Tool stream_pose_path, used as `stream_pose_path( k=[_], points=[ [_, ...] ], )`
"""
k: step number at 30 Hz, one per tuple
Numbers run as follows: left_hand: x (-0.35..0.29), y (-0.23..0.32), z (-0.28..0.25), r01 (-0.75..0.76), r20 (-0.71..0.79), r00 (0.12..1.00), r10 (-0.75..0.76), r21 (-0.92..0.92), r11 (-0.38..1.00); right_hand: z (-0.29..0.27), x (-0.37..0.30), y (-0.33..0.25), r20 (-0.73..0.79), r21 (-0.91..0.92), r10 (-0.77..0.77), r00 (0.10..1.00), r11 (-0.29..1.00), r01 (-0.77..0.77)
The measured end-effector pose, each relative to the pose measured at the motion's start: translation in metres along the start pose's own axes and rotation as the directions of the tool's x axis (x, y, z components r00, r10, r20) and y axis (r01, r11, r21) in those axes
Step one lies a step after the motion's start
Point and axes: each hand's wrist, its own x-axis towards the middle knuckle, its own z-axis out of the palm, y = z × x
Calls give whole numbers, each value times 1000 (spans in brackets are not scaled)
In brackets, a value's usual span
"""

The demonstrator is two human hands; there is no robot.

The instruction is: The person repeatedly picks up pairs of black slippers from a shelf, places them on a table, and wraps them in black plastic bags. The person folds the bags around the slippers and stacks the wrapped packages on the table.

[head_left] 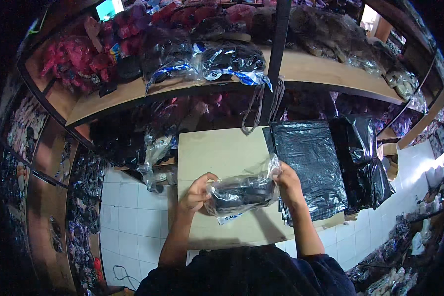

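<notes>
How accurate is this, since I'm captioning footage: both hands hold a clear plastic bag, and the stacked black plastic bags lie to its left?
Wrong side: the head view shows the stacked black plastic bags to the clear plastic bag's right.

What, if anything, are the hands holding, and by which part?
A filled clear bag: the left hand grips its left end, the right hand its upper right corner.

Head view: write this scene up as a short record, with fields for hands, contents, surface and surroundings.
Left hand: holds the left end of a clear plastic bag
Right hand: holds its upper right end
Contents: dark item, kind unclear
Surface: pale tabletop
Right of bag: flat black plastic
Behind: wooden shelf with plastic-wrapped goods
Floor: white tiles
</notes>
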Motion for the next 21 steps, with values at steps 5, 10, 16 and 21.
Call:
stream_pose_path(
  k=[5,10,16,21],
  points=[
    [2,13,23,16,-73,997,-15,22,1000,-3,-4,4,82,-143,37,996,989,-25],
    [-3,15,2,25,-109,994,4,267,963,-14,-3,14,138,2,-1,990,1000,0],
    [1,13,13,-97,-146,982,115,126,987,1,-3,18,-12,335,-106,994,936,104],
    [8,10,25,-117,-155,981,117,9,993,6,5,24,-158,356,16,987,934,42]
  ],
)
